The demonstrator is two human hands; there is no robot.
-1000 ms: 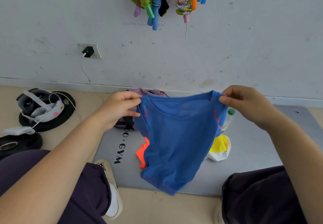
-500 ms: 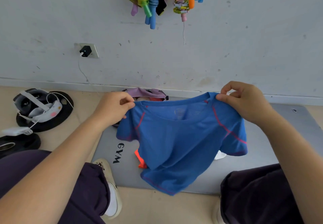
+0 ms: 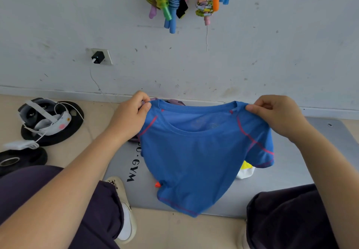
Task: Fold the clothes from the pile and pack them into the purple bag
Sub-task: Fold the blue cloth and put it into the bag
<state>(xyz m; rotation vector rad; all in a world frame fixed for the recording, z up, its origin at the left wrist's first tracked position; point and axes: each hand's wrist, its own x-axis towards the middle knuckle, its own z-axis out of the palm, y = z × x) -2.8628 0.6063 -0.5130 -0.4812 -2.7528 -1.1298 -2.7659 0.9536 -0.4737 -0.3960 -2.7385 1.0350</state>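
A blue T-shirt [image 3: 196, 157] with red seams hangs spread out in front of me, above the grey gym mat [image 3: 303, 163]. My left hand [image 3: 129, 118] pinches its left shoulder and my right hand [image 3: 277, 116] pinches its right shoulder. The purple bag [image 3: 175, 102] sits by the wall behind the shirt, mostly hidden by it. Below the shirt, an orange garment [image 3: 157, 184] and a yellow and white garment [image 3: 245, 169] of the pile peek out.
Black weight plates [image 3: 25, 158] and a white headset [image 3: 45, 118] with a cable lie on the floor at left. Coloured jump ropes [image 3: 169, 0] hang on the wall above. My knees and a shoe [image 3: 124, 208] frame the mat's near edge.
The shirt has been spread wider and raised, with both hands moving apart along the shoulders. Its left sleeve has tucked behind, and the body now hangs straighter over the mat.
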